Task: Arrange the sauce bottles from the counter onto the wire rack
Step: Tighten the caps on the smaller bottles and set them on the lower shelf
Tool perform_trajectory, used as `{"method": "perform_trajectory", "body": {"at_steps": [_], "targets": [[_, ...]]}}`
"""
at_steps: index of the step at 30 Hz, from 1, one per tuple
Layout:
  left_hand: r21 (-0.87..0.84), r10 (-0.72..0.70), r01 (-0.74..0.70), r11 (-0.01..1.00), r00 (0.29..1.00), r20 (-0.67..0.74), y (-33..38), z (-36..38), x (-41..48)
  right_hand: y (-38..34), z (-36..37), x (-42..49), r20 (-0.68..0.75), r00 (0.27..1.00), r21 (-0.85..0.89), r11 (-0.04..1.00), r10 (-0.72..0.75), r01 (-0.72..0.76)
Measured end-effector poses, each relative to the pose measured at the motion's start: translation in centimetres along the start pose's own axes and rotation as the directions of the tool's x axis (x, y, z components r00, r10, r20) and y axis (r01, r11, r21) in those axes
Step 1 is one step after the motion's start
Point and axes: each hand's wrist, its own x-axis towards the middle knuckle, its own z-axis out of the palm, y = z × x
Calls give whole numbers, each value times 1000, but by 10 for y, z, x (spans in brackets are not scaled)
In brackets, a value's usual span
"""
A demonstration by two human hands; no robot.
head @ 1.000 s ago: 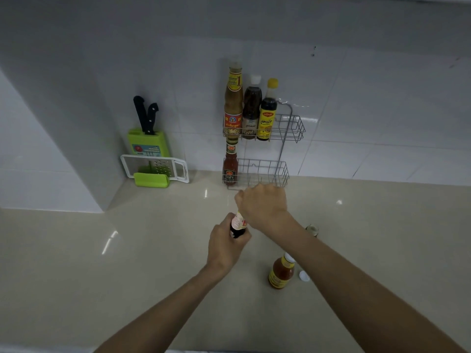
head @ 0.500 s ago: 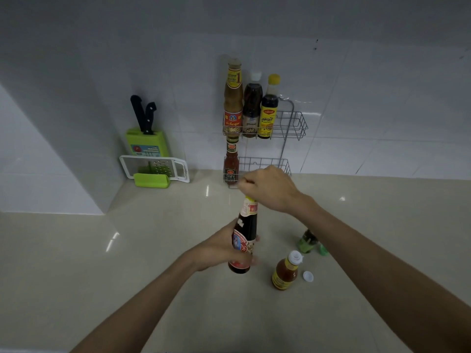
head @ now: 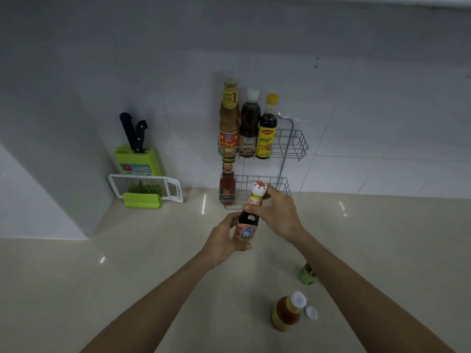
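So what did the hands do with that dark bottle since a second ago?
Both hands lifted the dark sauce bottle off the counter toward the wire rack. The left hand grips its body; the right hand holds its neck. The four bottles on the rack, the orange bottle and the loose cap stayed put.

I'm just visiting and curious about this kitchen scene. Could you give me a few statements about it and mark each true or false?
1. Both hands hold the same dark bottle: the left hand at its body, the right hand at its neck. True.
2. The wire rack's top shelf holds five bottles. False: three.
3. An orange sauce bottle stands on the counter beside a loose white cap. True.
4. The green knife block is empty. False: two black handles stick out.
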Motion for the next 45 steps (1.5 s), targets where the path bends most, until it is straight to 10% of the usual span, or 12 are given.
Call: {"method": "perform_trajectory", "body": {"at_steps": [4, 11, 45], "targets": [[253, -111, 85, 964, 990, 90, -3, -33, 41, 23, 12, 32, -194, 977, 124, 990, 92, -68], [148, -67, 67, 987, 998, -6, 25, -62, 111, 52, 41, 77, -300, 950, 246, 969, 84, -8], [-48, -56, 58, 997, 998, 37, 8, -61, 141, 67, 76, 153, 70, 979, -202, 964, 191, -173]]}}
